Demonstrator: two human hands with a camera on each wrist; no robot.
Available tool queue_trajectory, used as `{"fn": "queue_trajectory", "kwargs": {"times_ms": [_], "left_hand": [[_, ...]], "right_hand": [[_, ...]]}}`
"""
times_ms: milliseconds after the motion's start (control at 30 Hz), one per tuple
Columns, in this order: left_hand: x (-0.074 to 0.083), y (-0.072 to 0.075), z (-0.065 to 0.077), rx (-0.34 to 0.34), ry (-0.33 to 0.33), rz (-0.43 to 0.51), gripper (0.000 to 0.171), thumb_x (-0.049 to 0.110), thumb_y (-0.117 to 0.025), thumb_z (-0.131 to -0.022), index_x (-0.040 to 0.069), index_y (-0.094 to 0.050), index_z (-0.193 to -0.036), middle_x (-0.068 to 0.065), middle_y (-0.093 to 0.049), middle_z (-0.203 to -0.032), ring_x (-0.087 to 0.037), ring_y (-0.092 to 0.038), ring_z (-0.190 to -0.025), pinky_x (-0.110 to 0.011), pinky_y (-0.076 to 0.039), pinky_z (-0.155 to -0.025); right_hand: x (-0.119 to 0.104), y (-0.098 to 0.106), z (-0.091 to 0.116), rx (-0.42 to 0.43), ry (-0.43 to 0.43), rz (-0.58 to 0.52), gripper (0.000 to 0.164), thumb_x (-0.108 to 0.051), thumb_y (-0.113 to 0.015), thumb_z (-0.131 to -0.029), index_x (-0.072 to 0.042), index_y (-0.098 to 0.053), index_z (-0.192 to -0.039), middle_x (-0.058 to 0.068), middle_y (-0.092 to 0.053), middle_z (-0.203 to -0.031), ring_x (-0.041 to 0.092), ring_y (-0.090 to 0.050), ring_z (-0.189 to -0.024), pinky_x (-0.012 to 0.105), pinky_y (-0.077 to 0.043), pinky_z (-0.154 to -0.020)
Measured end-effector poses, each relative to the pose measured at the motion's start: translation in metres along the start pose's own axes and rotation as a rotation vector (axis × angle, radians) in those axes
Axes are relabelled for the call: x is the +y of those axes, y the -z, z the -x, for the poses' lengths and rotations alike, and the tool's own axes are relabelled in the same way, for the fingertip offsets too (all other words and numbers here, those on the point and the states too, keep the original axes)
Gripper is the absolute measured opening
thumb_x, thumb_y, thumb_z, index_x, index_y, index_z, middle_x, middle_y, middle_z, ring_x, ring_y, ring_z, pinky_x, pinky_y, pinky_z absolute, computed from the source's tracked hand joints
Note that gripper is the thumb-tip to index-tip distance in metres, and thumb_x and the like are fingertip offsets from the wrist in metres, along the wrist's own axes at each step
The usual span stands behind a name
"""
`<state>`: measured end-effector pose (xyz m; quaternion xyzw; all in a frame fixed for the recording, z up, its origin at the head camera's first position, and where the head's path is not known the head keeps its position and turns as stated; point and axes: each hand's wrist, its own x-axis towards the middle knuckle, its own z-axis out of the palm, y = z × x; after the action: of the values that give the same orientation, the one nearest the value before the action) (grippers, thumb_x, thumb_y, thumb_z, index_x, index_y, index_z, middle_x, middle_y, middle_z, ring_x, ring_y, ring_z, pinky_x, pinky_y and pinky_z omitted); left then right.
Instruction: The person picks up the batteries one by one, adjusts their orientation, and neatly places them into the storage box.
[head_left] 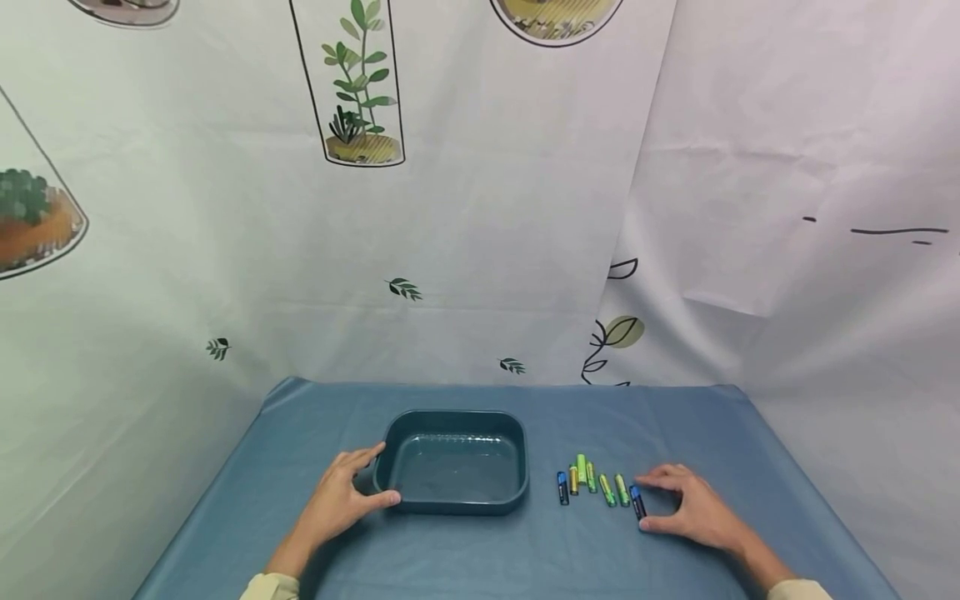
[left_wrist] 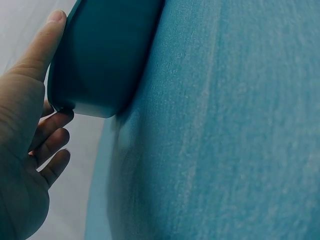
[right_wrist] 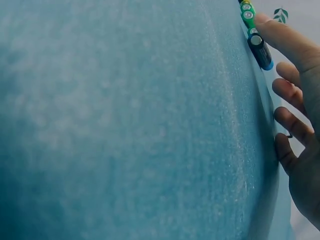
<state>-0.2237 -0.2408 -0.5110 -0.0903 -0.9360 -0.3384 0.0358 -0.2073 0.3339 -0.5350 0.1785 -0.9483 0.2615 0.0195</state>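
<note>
A dark teal rectangular baking dish stands on the cloth, left of centre. My left hand holds its left end, thumb at the front corner and fingers at the back; in the left wrist view the thumb lies along the dish's side. At the right, my right hand has thumb and forefinger spread about a dark battery with a blue end. In the right wrist view a gap shows between the thumb and that battery. Whether the forefinger touches it is hard to tell.
Between the dish and my right hand lie several green and yellow batteries and another dark blue battery. A blue cloth covers the table. White printed sheets hang behind and at the sides.
</note>
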Motion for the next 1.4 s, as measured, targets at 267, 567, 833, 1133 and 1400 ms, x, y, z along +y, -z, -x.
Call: {"fn": "queue_trajectory", "kwargs": {"times_ms": [267,567,833,1133,1400], "left_hand": [[0.0,-0.002,0.0,-0.005,0.005,0.015,0.093,0.056,-0.087,-0.075,0.015,-0.053,-0.151,-0.017,-0.055,-0.146,-0.038,-0.053,-0.126,-0.059,-0.052,-0.093],[0.0,-0.002,-0.003,-0.012,0.008,0.005,0.094,0.056,-0.087,-0.075,0.015,-0.052,-0.152,-0.017,-0.055,-0.147,-0.037,-0.053,-0.126,-0.06,-0.051,-0.094],[0.0,-0.001,-0.001,-0.012,0.009,0.01,0.093,0.055,-0.087,-0.076,0.013,-0.053,-0.151,-0.018,-0.055,-0.147,-0.038,-0.054,-0.125,-0.06,-0.051,-0.094],[0.0,0.0,-0.001,-0.006,0.013,0.001,0.094,0.057,-0.086,-0.075,0.014,-0.052,-0.152,-0.018,-0.054,-0.148,-0.039,-0.054,-0.126,-0.06,-0.052,-0.094],[0.0,0.0,-0.001,-0.006,0.006,0.026,0.092,0.054,-0.087,-0.076,0.012,-0.053,-0.151,-0.019,-0.054,-0.148,-0.04,-0.054,-0.125,-0.059,-0.052,-0.094]], "right_hand": [[0.003,-0.003,0.001,-0.015,-0.02,-0.013,0.06,-0.057,-0.085,-0.078,-0.02,-0.075,-0.124,-0.007,-0.064,-0.113,0.019,-0.058,-0.104,0.044,-0.051,-0.08],[0.003,-0.002,0.001,-0.01,-0.009,0.001,0.057,-0.057,-0.084,-0.078,-0.021,-0.076,-0.122,-0.009,-0.063,-0.111,0.016,-0.056,-0.103,0.041,-0.05,-0.079],[0.0,-0.002,0.002,-0.001,-0.028,-0.016,0.052,-0.057,-0.085,-0.078,-0.023,-0.077,-0.117,-0.009,-0.064,-0.111,0.018,-0.058,-0.104,0.041,-0.052,-0.079],[0.0,-0.004,0.0,0.062,-0.023,0.001,0.05,-0.058,-0.086,-0.076,-0.026,-0.077,-0.113,-0.013,-0.064,-0.107,0.017,-0.059,-0.103,0.046,-0.052,-0.082],[-0.008,-0.002,0.002,0.172,-0.027,0.029,0.049,-0.056,-0.09,-0.071,-0.026,-0.079,-0.109,-0.013,-0.067,-0.105,0.019,-0.062,-0.102,0.051,-0.054,-0.084]]}}
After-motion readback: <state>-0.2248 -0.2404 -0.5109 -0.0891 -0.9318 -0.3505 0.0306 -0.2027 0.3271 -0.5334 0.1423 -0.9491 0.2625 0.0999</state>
